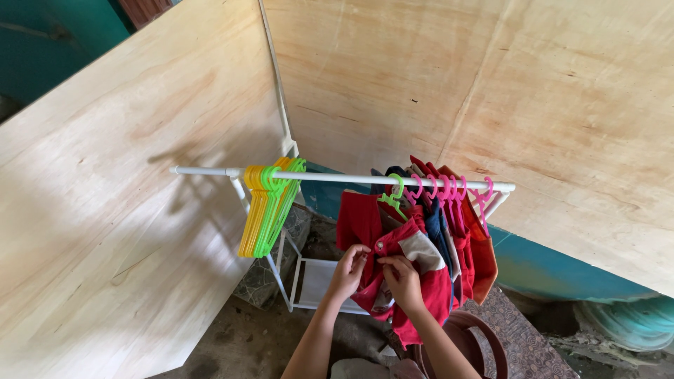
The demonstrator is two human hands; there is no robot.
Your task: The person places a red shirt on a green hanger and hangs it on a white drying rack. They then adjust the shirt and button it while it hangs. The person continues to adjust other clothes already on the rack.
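Hanging rail: running as a white pole [337,177] from 9 o'clock to 3 o'clock across the middle of the view, on a white frame with a low shelf [319,281] beneath.
Empty hangers: bunched at the rail's left part, yellow and green hangers [270,207] pressed close together, dangling toward 7 o'clock.
Left hand: reaching up from 6 o'clock, left hand [349,272] with fingers curled and pinched on the front edge of the red garment [393,281], thumb and fingertips closed on cloth.
Red garment: hung on a green hanger [394,198] at the rail's right part, first in the row, drooping between both hands just below centre.
Right hand: set just beside the left, right hand [402,278] clenched on the same garment's front, fingers folded over the cloth near a pale patch.
Other clothes: packed behind toward 3 o'clock on pink hangers [449,191], red, navy and orange pieces touching one another.
Backdrop: plywood sheets [491,91] at 12 o'clock and 9 o'clock.
Stool: brown round seat [484,337] at 5 o'clock.
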